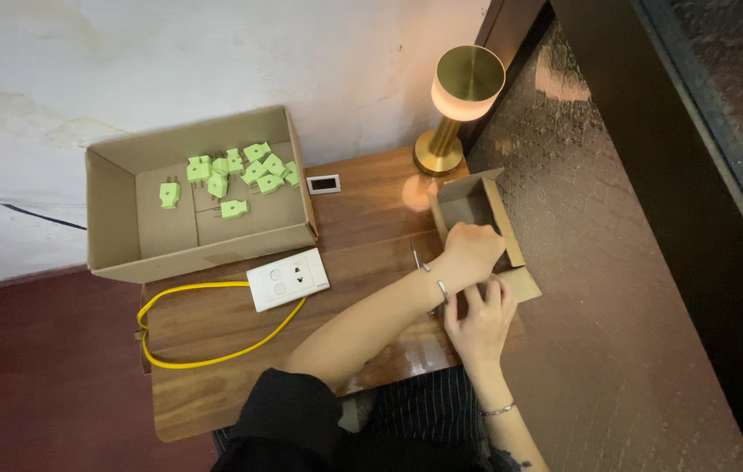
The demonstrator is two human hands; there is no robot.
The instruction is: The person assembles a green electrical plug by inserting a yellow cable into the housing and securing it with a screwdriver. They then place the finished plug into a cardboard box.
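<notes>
A small open cardboard box (pixel 505 229) stands at the table's right edge. My left hand (pixel 471 250) reaches across my body and hovers at the box's near left wall with fingers curled; what it holds, if anything, is hidden. My right hand (pixel 481 320) lies just below it on the table beside the box's front flap (pixel 525 284), fingers spread and nothing visible in them. Thin bracelets sit on both wrists.
A large open cardboard box (pixel 111 229) at the back left holds several light-green plug adapters (pixel 234 173). In front of it lies a white socket block (pixel 287 278) with a looped yellow cable (pixel 181 362). A lit brass lamp (pixel 463 92) and a small white-framed rectangle (pixel 323 183) stand at the back.
</notes>
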